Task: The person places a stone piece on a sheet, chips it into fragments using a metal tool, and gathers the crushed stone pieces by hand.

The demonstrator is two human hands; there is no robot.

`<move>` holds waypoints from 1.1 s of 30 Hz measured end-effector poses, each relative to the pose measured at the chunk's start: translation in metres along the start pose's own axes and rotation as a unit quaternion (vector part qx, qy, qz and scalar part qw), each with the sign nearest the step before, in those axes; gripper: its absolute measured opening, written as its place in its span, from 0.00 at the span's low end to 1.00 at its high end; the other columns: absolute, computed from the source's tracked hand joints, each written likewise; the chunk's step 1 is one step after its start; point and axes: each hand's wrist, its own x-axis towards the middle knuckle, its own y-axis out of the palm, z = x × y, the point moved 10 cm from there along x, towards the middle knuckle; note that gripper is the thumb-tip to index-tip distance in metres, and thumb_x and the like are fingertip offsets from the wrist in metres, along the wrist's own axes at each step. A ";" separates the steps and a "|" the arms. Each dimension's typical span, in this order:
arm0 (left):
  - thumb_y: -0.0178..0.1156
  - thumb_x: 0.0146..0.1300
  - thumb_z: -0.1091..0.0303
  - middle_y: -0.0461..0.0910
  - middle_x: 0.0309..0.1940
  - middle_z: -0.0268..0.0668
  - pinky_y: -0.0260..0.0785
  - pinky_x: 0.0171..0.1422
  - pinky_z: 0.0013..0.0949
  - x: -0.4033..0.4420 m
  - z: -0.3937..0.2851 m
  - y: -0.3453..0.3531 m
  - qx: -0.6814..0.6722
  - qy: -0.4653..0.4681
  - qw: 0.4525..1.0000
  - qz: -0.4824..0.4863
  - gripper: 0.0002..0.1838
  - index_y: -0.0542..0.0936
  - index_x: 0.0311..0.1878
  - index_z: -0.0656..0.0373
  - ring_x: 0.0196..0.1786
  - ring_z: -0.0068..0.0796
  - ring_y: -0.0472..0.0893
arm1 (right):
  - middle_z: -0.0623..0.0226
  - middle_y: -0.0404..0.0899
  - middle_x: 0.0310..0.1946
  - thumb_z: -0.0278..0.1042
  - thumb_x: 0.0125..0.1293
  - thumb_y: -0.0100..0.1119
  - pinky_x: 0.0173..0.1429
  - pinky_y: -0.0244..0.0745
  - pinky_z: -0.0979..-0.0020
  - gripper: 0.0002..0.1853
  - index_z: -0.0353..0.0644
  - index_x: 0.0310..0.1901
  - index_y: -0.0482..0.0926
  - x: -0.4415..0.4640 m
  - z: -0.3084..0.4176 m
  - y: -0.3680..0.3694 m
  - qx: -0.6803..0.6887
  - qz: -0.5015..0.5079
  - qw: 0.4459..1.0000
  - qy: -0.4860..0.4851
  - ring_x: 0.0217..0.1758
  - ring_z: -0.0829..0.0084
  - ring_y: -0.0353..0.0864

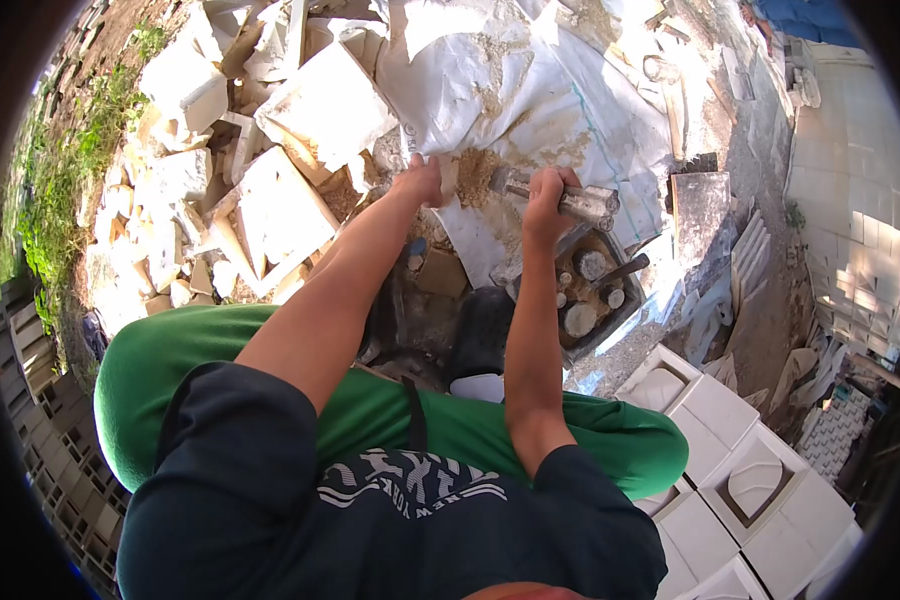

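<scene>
My right hand (546, 208) is closed around a short grey tool (592, 205) with a thick, crusted end. The tool's other end points left toward a patch of sandy, crumbly material (478, 178) on a white sheet (470, 90). At the left side of that patch, my left hand (420, 182) has its fingers curled at a small pale piece; what it grips is mostly hidden. Below my right hand sits a dark square tray (610, 318) holding several round, whitish-topped objects and a dark handle (625, 268).
Broken white slabs (320, 105) are heaped on the left, close to my left arm. White moulded blocks (705, 435) stand in rows at lower right. A flat board (702, 215) lies to the right. Green plants (55, 210) grow at far left.
</scene>
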 end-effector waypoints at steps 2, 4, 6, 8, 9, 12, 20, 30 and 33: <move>0.63 0.43 0.73 0.57 0.61 0.51 0.69 0.58 0.44 0.001 0.001 0.001 -0.005 -0.004 1.000 0.002 0.44 0.55 0.66 0.59 0.64 0.49 0.66 | 0.76 0.57 0.13 0.21 0.59 0.45 0.21 0.50 0.76 0.14 0.45 0.19 0.57 -0.006 0.003 0.003 0.006 0.022 1.000 -0.010 0.16 0.83 0.53; 0.63 0.43 0.73 0.58 0.61 0.51 0.69 0.58 0.44 0.000 -0.001 0.000 -0.010 -0.007 1.000 0.005 0.43 0.55 0.66 0.59 0.64 0.49 0.66 | 0.76 0.57 0.13 0.21 0.59 0.45 0.21 0.50 0.76 0.14 0.44 0.18 0.57 -0.009 0.006 0.007 0.038 0.024 0.999 -0.002 0.16 0.83 0.53; 0.63 0.45 0.71 0.57 0.62 0.51 0.69 0.59 0.44 0.001 -0.002 0.000 0.000 -0.004 1.000 0.005 0.43 0.54 0.66 0.59 0.65 0.49 0.66 | 0.76 0.57 0.13 0.21 0.59 0.45 0.21 0.51 0.77 0.14 0.44 0.18 0.57 -0.011 0.003 0.011 0.070 0.024 0.997 0.005 0.15 0.83 0.53; 0.63 0.45 0.71 0.56 0.62 0.51 0.69 0.59 0.44 0.002 -0.001 0.001 0.003 -0.009 1.000 0.002 0.44 0.54 0.67 0.59 0.65 0.49 0.65 | 0.75 0.57 0.12 0.21 0.59 0.45 0.21 0.52 0.77 0.15 0.44 0.17 0.58 -0.013 -0.005 0.010 0.080 0.011 0.997 0.011 0.15 0.83 0.53; 0.63 0.46 0.70 0.55 0.63 0.52 0.68 0.60 0.44 0.004 -0.001 0.001 0.007 -0.011 1.000 -0.003 0.44 0.53 0.67 0.59 0.65 0.49 0.65 | 0.75 0.57 0.12 0.21 0.59 0.45 0.21 0.52 0.77 0.15 0.44 0.17 0.58 -0.012 0.001 0.012 0.079 0.010 0.997 0.010 0.15 0.83 0.53; 0.63 0.46 0.70 0.54 0.64 0.52 0.68 0.60 0.44 0.010 0.003 0.006 -0.004 -0.024 1.000 0.016 0.45 0.52 0.68 0.58 0.66 0.49 0.64 | 0.76 0.56 0.12 0.21 0.58 0.46 0.20 0.52 0.77 0.15 0.46 0.17 0.57 -0.003 0.018 0.017 0.062 0.004 0.997 0.036 0.14 0.83 0.53; 0.64 0.46 0.71 0.55 0.63 0.52 0.69 0.60 0.44 0.006 0.000 0.002 0.015 -0.013 1.000 0.013 0.45 0.52 0.68 0.57 0.64 0.50 0.67 | 0.76 0.62 0.16 0.27 0.58 0.53 0.22 0.55 0.77 0.10 0.40 0.22 0.65 -0.006 0.044 -0.003 0.038 -0.083 0.991 0.101 0.18 0.84 0.58; 0.63 0.45 0.71 0.55 0.64 0.51 0.68 0.61 0.43 0.006 -0.001 0.002 0.027 -0.024 0.999 0.009 0.46 0.52 0.69 0.56 0.67 0.48 0.64 | 0.70 0.66 0.22 0.31 0.55 0.56 0.24 0.60 0.76 0.09 0.35 0.30 0.67 -0.025 0.010 -0.025 -0.042 -0.204 0.975 0.076 0.21 0.80 0.63; 0.63 0.47 0.71 0.55 0.64 0.50 0.67 0.62 0.44 0.003 0.000 0.001 0.020 -0.024 0.999 0.016 0.45 0.53 0.69 0.55 0.67 0.47 0.63 | 0.72 0.64 0.21 0.29 0.55 0.55 0.24 0.58 0.76 0.08 0.37 0.28 0.66 -0.029 0.010 -0.029 -0.044 -0.286 0.955 0.073 0.21 0.81 0.61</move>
